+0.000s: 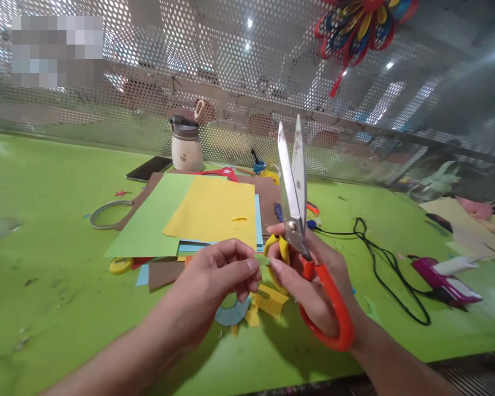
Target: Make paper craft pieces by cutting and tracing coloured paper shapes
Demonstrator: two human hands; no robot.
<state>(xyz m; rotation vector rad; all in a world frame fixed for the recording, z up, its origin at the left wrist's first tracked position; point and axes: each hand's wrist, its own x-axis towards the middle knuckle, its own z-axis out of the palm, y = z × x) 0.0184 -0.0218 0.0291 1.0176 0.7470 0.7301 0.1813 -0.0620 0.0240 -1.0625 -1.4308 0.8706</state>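
Note:
Between thumb and fingers, my left hand point(218, 275) pinches a small green paper piece point(261, 259). My right hand point(317, 297) touches that piece's other edge with its fingertips. Hooked on the same right hand is a pair of scissors point(293, 192), blades slightly parted and pointing up, with one orange handle and one yellow handle. Below my hands lie a pale blue paper ring point(233, 312) and some yellow paper cutouts point(270, 301). Just beyond them, yellow paper point(218, 209) and green paper point(148, 225) top a stack of coloured sheets.
Behind the stack stand a white jar point(187, 146) and a dark phone-like slab point(149, 168). A metal ring point(103, 215) and a yellow tape roll point(121, 265) lie left. To the right are a black cable point(375, 264) and a purple glue gun point(441, 280). A perforated metal screen point(231, 71) closes the back.

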